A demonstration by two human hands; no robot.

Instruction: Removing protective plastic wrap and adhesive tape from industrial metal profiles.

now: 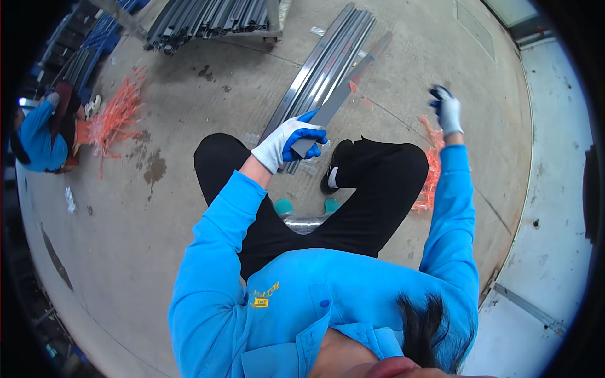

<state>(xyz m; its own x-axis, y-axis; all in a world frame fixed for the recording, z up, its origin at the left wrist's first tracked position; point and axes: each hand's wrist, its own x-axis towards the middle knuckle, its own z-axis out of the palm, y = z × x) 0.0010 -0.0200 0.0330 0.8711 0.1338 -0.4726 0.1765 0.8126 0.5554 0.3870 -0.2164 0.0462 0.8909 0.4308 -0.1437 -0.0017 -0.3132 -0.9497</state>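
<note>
My left hand (293, 142), in a white glove with blue palm and fingers, is closed around the near end of a long grey metal profile (333, 107). The profile slants up and away to the right, its far end faint and blurred. A scrap of orange-red film (353, 87) shows at its edge. Beneath it, several more long metal profiles (315, 60) lie side by side on the floor. Off to the right, my right hand (447, 110), gloved alike, is held out away from the profile. Its fingers look apart and somewhat blurred, with nothing visible in them.
Orange strips lie heaped beside my right knee (432, 179) and in another pile (120, 113) at the left. A loaded rack of dark profiles (211, 22) stands at the back. A co-worker in blue (44, 135) sits far left. A white panel (554, 157) borders the right.
</note>
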